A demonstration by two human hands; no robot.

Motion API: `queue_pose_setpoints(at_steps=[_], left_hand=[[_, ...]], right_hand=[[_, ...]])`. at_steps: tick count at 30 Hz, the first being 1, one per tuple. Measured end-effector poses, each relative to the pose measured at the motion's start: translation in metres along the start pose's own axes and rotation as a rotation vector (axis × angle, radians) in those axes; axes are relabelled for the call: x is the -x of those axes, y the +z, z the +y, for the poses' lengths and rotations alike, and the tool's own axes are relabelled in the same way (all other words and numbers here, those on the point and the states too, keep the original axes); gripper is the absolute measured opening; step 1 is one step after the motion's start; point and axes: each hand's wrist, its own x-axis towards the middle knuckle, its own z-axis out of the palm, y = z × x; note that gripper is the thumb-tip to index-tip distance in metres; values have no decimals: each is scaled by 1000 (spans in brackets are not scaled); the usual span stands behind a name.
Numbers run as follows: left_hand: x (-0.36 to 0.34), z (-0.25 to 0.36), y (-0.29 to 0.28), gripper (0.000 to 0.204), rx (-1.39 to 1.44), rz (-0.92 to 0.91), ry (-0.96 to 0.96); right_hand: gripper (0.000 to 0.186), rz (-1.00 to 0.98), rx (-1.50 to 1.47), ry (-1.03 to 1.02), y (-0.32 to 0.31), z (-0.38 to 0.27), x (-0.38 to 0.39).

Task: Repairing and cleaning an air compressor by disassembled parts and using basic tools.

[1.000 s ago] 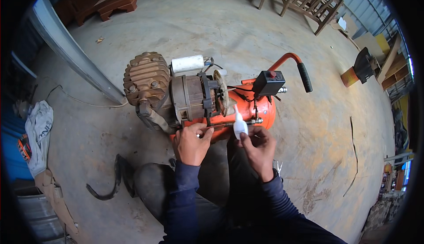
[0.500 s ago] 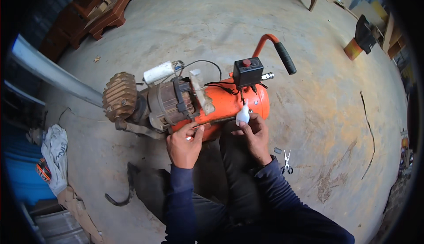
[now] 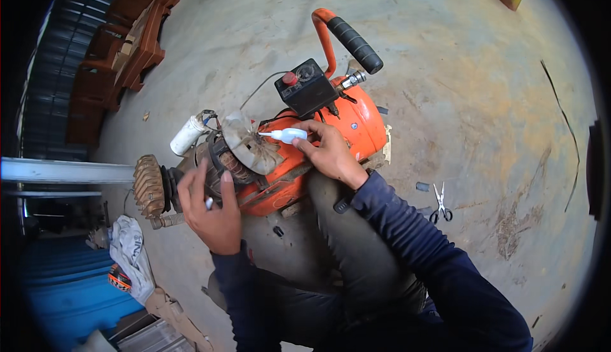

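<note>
My right hand (image 3: 328, 154) grips a small white squeeze bottle (image 3: 293, 135), its thin nozzle pointed at the hub of the grimy plastic fan (image 3: 248, 145) on the motor (image 3: 226, 161). My left hand (image 3: 210, 215) is beside the motor, index finger and thumb raised, with a small white piece (image 3: 209, 204) in its curled fingers. The orange compressor tank (image 3: 359, 113) carries a black switch box (image 3: 305, 88) and a padded handle (image 3: 353, 43). A white capacitor (image 3: 188, 135) and rusty finned cylinder head (image 3: 149, 190) are at the motor's left.
Scissors (image 3: 440, 205) lie on the concrete floor (image 3: 484, 97) right of my knee. A black wire (image 3: 560, 110) lies farther right. Wooden furniture (image 3: 137, 43) stands upper left, a metal beam (image 3: 51, 168) at left, and a white sack (image 3: 130, 250) lower left.
My right hand has moved up and left, bringing the nozzle to the fan hub. My left hand has shifted left with index finger raised. The view has turned and tilted.
</note>
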Motion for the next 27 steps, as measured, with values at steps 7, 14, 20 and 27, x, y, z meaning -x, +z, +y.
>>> queue_pose_setpoints(at_steps=[7,14,20,27], left_hand=[[-61,8,31,43,-162,-380,290],[-59,5,40,36,-293,-492,265],[-55,7,43,30,-278,-483,233],[-55,9,43,28,-278,-498,201]], right_hand=[[25,50,-60,108,10,3,-5],[26,99,-7,82,9,-16,-2],[24,166,-14,-84,16,-12,-1],[22,220,132,-266,23,-13,-2]])
